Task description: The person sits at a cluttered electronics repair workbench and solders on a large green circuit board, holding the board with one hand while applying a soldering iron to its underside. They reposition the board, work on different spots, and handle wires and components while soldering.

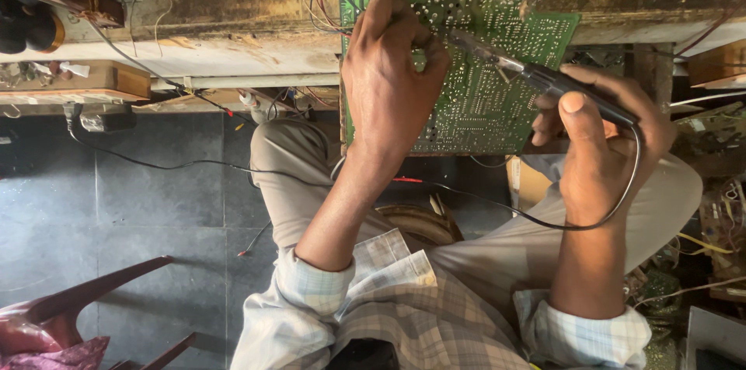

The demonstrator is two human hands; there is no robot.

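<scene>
Resting on the solder side of a large green printed circuit board [474,98], the left hand [388,82] lies with curled fingers pressed to the board; whether its grip pinches anything cannot be told. The right hand [602,144] has its grip closed around a slim black soldering iron [544,78], tip touching the board beside the left fingertips. The board overhangs the worn wooden bench [225,36], above the person's lap. A black cord [544,222] loops from the iron.
</scene>
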